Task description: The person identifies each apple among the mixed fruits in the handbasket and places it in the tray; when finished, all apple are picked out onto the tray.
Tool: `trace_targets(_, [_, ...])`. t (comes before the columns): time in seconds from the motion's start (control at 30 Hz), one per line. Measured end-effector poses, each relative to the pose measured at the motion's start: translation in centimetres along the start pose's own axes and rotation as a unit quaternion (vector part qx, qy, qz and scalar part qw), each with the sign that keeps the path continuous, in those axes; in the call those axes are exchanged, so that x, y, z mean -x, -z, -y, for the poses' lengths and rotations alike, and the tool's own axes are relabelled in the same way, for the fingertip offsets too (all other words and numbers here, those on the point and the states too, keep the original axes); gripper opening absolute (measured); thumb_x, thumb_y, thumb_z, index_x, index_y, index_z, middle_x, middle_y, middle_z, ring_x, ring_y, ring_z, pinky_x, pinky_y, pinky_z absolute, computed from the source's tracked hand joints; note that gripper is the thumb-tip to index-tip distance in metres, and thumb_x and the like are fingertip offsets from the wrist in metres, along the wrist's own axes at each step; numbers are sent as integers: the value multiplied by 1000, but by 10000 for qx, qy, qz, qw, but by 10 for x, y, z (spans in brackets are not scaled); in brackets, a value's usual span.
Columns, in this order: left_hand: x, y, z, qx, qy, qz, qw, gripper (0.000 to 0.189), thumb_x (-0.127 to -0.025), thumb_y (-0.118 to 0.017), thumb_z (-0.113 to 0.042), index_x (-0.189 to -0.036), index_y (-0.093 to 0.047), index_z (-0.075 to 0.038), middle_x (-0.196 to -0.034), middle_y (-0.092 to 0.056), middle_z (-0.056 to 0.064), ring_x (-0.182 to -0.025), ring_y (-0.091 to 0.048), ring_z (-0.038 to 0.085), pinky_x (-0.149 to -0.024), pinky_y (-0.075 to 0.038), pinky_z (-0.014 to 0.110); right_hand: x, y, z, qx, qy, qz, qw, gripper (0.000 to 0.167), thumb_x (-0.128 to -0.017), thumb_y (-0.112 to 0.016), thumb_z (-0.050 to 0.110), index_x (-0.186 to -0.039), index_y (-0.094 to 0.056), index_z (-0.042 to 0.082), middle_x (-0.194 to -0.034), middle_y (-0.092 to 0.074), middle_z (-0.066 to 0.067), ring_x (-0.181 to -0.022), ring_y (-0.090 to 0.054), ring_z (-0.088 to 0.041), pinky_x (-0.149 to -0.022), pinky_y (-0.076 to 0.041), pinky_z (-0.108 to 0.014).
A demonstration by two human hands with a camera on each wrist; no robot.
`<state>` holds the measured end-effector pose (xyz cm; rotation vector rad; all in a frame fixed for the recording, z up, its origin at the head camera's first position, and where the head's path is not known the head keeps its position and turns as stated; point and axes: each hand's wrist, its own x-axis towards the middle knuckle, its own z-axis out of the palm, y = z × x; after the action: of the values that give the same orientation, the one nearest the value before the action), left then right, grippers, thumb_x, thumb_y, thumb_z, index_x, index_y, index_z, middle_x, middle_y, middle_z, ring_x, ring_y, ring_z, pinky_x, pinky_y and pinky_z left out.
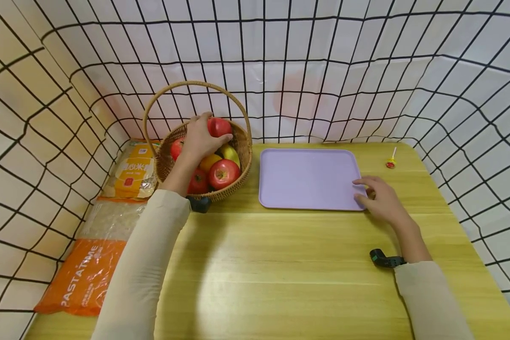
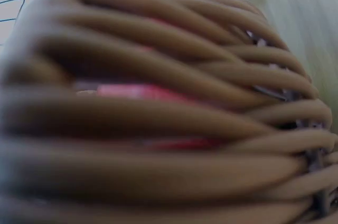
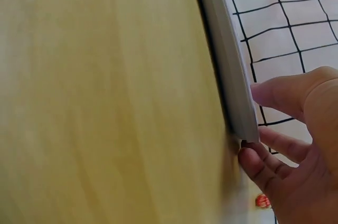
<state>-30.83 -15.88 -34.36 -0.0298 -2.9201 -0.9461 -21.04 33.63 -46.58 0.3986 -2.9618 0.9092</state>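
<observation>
At the back left, my left hand (image 1: 199, 137) reaches into a wicker basket (image 1: 244, 163) with a tall arched handle and grips a red apple (image 1: 220, 126). More fruit lies around it: a large red apple (image 1: 224, 174), an orange (image 1: 209, 162) and a yellow-green fruit (image 1: 230, 153) partly covered. Basket weave (image 2: 158, 176) fills the left wrist view, hiding that hand. On the right, my right hand (image 1: 378, 196) holds the right edge of a flat lavender tray (image 1: 308, 179). In the right wrist view, thumb and fingers meet the tray's rim (image 3: 232, 76) at its corner.
An orange PASTATIME bag (image 1: 89, 274) and a yellow food packet (image 1: 131, 170) lie along the left side. A wrapped lollipop (image 1: 391, 163) lies at the back right. White walls with a black grid (image 1: 306, 71) enclose the wooden table (image 1: 289, 269).
</observation>
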Motion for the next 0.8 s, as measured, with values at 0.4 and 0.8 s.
trace_targets(0.4, [-4, -8, 2, -191, -222, 130, 9995, 91, -94, -71, -47, -163, -26, -9, -167, -24, 24, -149, -35, 43, -117, -40, 60, 5, -9, -6, -273, -500, -252, 9981, 37, -102, -61, 13, -138, -62, 6, -115, -58, -20, -92, -53, -29, -78, -42, -35])
trace_targets(0.8, [-7, -20, 4, -208, -268, 112, 9994, 92, -96, -69, -41, -166, -18, -10, -163, -17, 27, -142, -43, 47, -114, -43, 56, 8, -13, -11, -421, -464, -370, 9974, 36, -101, -62, 12, -137, -63, 7, -110, -56, -18, -90, -49, -26, -73, -37, -20])
